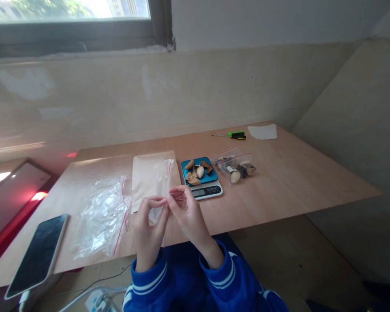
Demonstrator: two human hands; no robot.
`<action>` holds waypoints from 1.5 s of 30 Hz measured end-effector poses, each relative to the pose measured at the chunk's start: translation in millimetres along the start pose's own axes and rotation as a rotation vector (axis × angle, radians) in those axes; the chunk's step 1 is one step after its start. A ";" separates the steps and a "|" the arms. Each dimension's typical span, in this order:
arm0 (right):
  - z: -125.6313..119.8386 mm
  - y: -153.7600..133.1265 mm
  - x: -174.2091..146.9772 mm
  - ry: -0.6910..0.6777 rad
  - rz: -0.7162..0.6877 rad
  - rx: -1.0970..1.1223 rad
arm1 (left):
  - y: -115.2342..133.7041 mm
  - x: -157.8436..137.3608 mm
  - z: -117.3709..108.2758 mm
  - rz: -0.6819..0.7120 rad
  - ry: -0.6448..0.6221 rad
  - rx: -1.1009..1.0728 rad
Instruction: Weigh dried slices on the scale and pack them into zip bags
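Note:
Both hands meet at the red-lined edge of a clear zip bag (160, 175), which looks flat. My left hand (151, 225) pinches the bag's edge between thumb and fingertips. Right beside it, my right hand (188, 212) pinches the same edge. Under the bag lies a pale brown paper sheet or envelope (143, 173). Just beyond my right hand stands a digital kitchen scale (211, 190) with a blue platform; its display is lit but too small to read surely. Several dried brown and cream pieces (195, 172) rest on the platform.
Two filled zip bags (242, 169) lie right of the scale. A pile of clear zip bags (104, 216) is at left, near a tablet or large phone (39, 253) with a cable. Farther back are a screwdriver (235, 135) and a white paper piece (262, 131). The wall borders the table (279, 182).

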State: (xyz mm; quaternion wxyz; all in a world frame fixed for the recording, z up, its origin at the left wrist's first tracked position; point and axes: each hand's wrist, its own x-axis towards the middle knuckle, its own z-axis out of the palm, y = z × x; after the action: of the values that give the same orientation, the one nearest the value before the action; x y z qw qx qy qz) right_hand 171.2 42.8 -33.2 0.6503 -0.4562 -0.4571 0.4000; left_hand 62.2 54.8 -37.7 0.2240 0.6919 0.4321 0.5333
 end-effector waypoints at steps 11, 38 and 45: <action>-11.1 2.2 5.4 0.037 0.016 -0.018 | -3.5 -1.8 3.6 -0.027 -0.091 0.018; -91.3 52.4 79.9 -0.198 -0.211 -1.144 | 11.1 6.0 10.5 -0.235 0.331 0.204; -89.6 53.2 77.2 -0.173 -0.270 -1.150 | 12.7 6.0 9.1 -0.189 0.273 0.112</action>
State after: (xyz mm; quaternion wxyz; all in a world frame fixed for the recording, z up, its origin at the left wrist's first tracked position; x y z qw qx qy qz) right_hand 271.9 108.8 -81.4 0.3046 -0.6388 -0.7054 0.0381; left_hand 75.6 54.5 -27.6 0.1735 0.5809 0.5505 0.5739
